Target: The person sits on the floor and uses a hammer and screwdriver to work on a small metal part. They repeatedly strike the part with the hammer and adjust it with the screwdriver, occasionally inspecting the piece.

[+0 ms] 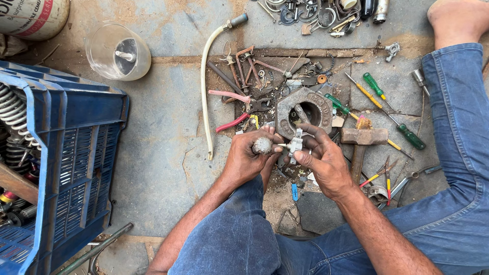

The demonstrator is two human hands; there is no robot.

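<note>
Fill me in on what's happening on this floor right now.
A person sits on the stone floor. The left hand grips a dusty round part, and the right hand holds a small metal fitting against it. Ahead lie a heavy hexagonal metal block, a hammer, screwdrivers and pliers; a blue crate stands on the left.

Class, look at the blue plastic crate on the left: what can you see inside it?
Inside the blue crate, coiled metal springs and dark metal parts show at its left. Its walls and the picture's edge hide the rest.
</note>
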